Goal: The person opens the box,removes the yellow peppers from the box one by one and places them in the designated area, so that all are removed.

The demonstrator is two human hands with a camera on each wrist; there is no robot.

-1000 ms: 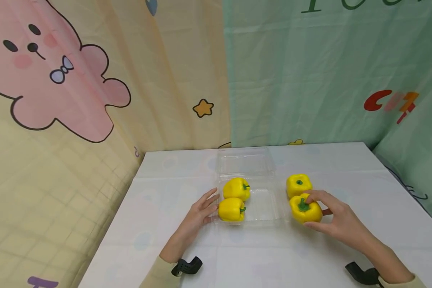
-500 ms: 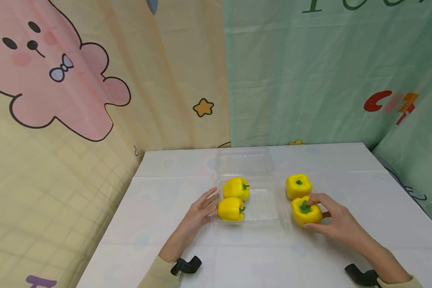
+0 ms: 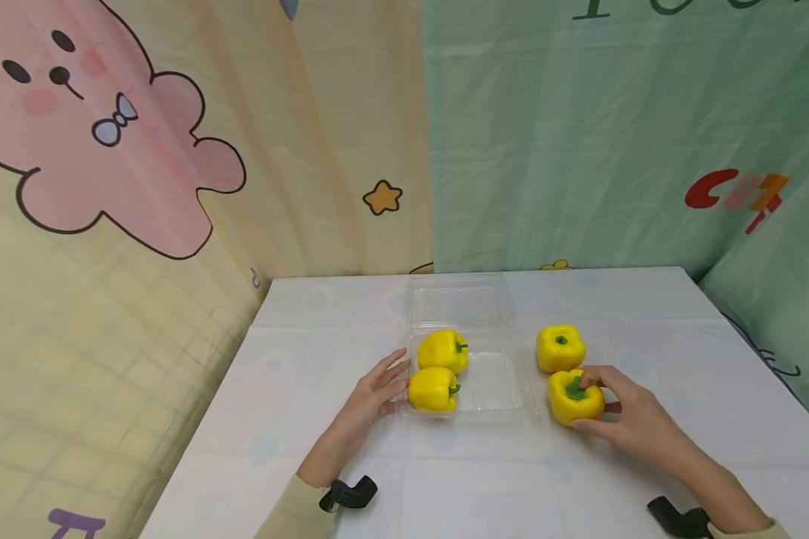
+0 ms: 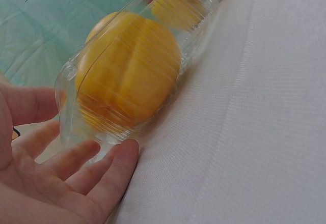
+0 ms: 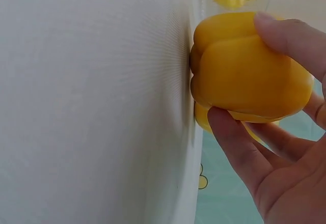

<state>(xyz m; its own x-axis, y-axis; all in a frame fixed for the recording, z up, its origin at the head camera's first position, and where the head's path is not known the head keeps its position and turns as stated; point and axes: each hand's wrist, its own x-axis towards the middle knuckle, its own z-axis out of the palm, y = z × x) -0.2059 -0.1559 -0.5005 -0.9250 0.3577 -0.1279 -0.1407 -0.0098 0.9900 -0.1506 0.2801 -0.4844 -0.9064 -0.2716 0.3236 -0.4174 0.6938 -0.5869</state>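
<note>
Near the right side of the table, my right hand (image 3: 630,412) holds a yellow bell pepper (image 3: 571,404) by its sides, green stem up. In the right wrist view the thumb lies on one side of this bell pepper (image 5: 249,71) and the fingers on the other, close over the tablecloth. My left hand (image 3: 376,400) rests at the left wall of a clear plastic clamshell box (image 3: 492,382), its fingers loosely extended. Inside the box's left half, two yellow bell peppers (image 3: 433,389) lie on their sides, stems to the right; the left wrist view shows one bell pepper (image 4: 127,71) through the wall.
Another yellow bell pepper (image 3: 560,348) stands just behind the held one, right of the box. The box's lid (image 3: 460,301) lies folded back toward the far edge. A white cloth covers the table (image 3: 297,314); printed curtains (image 3: 323,150) hang behind it.
The bell pepper in my right hand has shifted slightly toward me and right, away from the one behind it. My left hand and the box hold their place.
</note>
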